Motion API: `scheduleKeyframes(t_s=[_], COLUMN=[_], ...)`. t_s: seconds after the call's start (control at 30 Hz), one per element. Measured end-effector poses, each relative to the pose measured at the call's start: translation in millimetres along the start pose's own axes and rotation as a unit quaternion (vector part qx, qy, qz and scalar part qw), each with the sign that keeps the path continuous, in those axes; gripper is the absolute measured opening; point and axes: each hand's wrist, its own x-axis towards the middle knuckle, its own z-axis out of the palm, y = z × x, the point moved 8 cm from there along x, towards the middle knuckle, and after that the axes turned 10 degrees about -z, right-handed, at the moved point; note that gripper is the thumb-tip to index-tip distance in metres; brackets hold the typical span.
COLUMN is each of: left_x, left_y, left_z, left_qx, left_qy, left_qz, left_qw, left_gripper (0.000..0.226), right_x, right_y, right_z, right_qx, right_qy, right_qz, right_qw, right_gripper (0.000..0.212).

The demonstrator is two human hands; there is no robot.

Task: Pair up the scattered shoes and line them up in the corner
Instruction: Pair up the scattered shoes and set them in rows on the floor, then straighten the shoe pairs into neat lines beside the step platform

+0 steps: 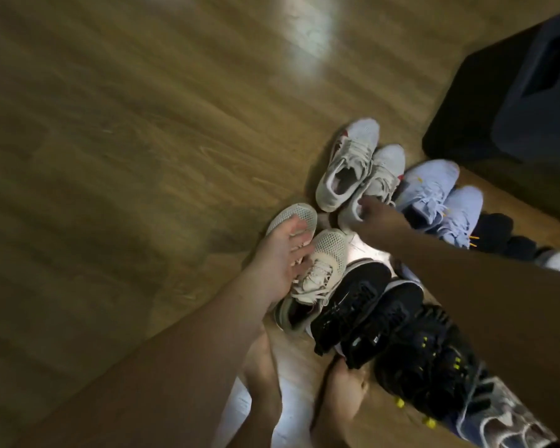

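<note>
Reaching down to shoes clustered on the wooden floor (pixel 126 140), the left hand (pixel 282 253) rested with its grip spread across a cream mesh pair (pixel 332 248). The shadowed right hand (pixel 375 219) touched a white sneaker (pixel 387 164) at its heel; I could not tell whether its grip pinched it.

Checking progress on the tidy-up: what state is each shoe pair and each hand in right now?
White lace-up sneakers with red accents: upright, side by side.
Pale blue lace-up sneakers: upright, side by side.
Cream mesh sneakers: upright, side by side.
Black sneakers: side by side.
Left hand: open, resting on the mesh pair.
Right hand: at a white sneaker's heel; grip too dark to tell.
</note>
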Motion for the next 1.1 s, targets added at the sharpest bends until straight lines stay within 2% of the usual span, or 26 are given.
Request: scheduleKeyframes(t_s=[0.1,0.2,0.27,0.33,0.43,0.53,0.67,0.77,0.83,0.9,0.97,1.03,1.1], left_x=[34.6,71.8,92.9,109.7,108.9,74.8,-27.9,-154.5,-252.7,-353.9,-448.1,-523.1,-581.5], left_y=[-15.8,-35.6,-47.9,-57.7,-63.2,-53.2,-19.0,15.7,42.9,73.8,104.6,127.2,137.0], left_z=[-12.5,-34.2,-46.5,-54.9,-56.1,-50.1,-23.8,3.7,18.3,36.4,52.8,61.9,61.3], left_qx=[0.005,-0.015,-0.03,-0.034,-0.039,-0.034,-0.051,-0.069,-0.016,0.074,0.13,0.145,0.139], left_qy=[0.0,0.011,0.013,0.021,0.022,0.028,0.042,0.059,0.079,0.093,0.106,0.122,0.152], left_qz=[-0.013,-0.025,-0.029,-0.022,-0.01,-0.016,0.005,0.053,0.112,0.189,0.271,0.333,0.365], left_qw=[1.0,1.0,0.999,0.999,0.999,0.999,0.998,0.994,0.99,0.975,0.948,0.924,0.908], left_gripper=[0.034,0.032,0.031,0.036,0.035,0.037,0.031,0.024,0.025,0.022,0.014,0.009,0.014], right_x=[42.2,79.5,93.1,104.8,106.2,75.8,-16.1,-122.9,-205.0,-281.4,-346.4,-401.8,-453.5], right_y=[0.2,16.5,27.1,35.8,37.4,6.0,-68.0,-143.3,-194.0,-241.9,-290.0,-333.3,-375.4], right_z=[17.3,51.9,74.4,81.3,73.7,43.1,-34.9,-105.3,-151.4,-200.0,-245.9,-284.6,-309.6], right_qx=[0.003,0.043,0.111,0.131,0.045,-0.022,0.0,-0.099,-0.174,-0.245,-0.292,-0.322,-0.357], right_qy=[-0.027,-0.045,-0.029,0.016,0.056,0.049,-0.018,-0.054,-0.062,-0.044,-0.012,0.025,0.065], right_qz=[-0.021,0.012,0.053,0.073,0.037,0.001,-0.026,-0.07,-0.093,-0.133,-0.203,-0.268,-0.333], right_qw=[0.999,0.998,0.992,0.989,0.997,0.999,1.0,0.991,0.978,0.959,0.935,0.908,0.87], right_gripper=[0.066,0.081,0.081,0.074,0.063,0.059,0.044,0.046,0.056,0.058,0.048,0.043,0.038])
